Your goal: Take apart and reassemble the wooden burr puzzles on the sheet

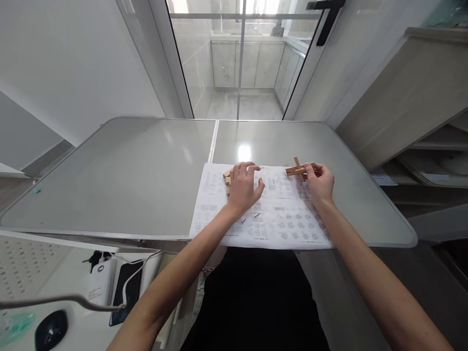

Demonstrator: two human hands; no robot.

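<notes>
My right hand pinches a small cluster of crossed wooden puzzle sticks and holds it over the right side of a printed paper sheet. One stick of the cluster points up and another juts to the left. My left hand hovers over the sheet's left part with its fingers curved and apart, nothing visible between them. Beside it, partly hidden behind the hand, lie several light wooden blocks. The paper carries rows of small diagrams and lies flat near the front edge of the table.
The grey table has a seam left of the paper. On a lower white surface at left are a white power bank, a dark phone, a grey cable and a black mouse. Shelves stand at right, a glass door ahead.
</notes>
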